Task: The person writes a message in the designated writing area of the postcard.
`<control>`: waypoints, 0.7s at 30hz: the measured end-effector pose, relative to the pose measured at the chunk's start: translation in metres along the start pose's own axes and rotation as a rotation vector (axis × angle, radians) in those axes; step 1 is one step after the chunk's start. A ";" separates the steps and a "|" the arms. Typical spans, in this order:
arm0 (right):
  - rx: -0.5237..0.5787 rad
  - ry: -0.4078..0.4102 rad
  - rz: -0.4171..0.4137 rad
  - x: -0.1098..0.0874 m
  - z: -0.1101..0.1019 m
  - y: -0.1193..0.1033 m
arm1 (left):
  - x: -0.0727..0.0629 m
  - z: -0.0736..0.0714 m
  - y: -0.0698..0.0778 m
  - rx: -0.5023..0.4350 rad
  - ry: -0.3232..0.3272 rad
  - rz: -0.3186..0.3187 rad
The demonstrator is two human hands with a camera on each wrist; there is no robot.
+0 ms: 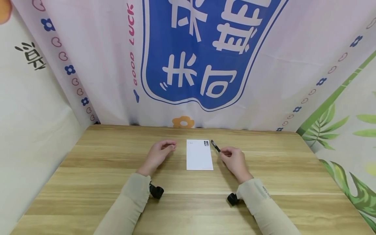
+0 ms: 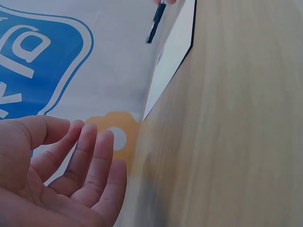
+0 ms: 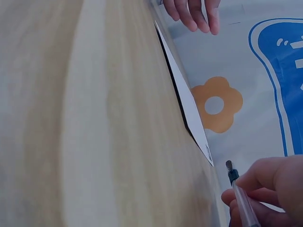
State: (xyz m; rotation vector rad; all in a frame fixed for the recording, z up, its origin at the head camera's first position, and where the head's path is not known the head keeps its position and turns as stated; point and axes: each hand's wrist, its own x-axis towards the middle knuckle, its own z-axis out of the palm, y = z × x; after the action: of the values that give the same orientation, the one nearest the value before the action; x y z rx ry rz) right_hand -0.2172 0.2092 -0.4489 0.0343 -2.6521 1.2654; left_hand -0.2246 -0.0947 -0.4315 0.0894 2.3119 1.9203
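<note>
My right hand (image 1: 234,161) pinches a slim pen-like tool (image 1: 215,146) between thumb and fingers. Its dark end points away toward the card's top right corner, and in the right wrist view its clear barrel (image 3: 244,208) runs back under the fingers. A white rectangular card (image 1: 199,156) lies flat between the hands, with a small black print at its top right corner and faint marks at the top left. Left of the card, my left hand (image 1: 157,155) holds nothing; its fingers (image 2: 85,156) are loosely bent and spread.
The wood-grain table (image 1: 188,212) ends at a hanging white cloth (image 1: 111,81) with a blue panel and an orange flower (image 1: 176,122). Black wrist cameras (image 1: 156,192) are strapped at both sleeves. A leaf-patterned cloth (image 1: 352,143) hangs on the right.
</note>
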 end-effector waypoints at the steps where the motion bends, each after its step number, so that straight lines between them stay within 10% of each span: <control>1: -0.009 -0.004 0.004 0.000 0.000 0.000 | 0.001 -0.002 0.001 0.030 -0.005 0.015; 21: -0.045 -0.050 0.039 0.007 0.000 -0.005 | 0.018 -0.047 0.011 0.489 -0.012 0.125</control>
State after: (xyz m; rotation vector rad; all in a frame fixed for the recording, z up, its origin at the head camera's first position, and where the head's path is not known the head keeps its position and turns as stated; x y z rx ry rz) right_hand -0.2232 0.2063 -0.4435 0.0083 -2.7355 1.2323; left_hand -0.2496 -0.1355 -0.4132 0.2985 2.7703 1.3481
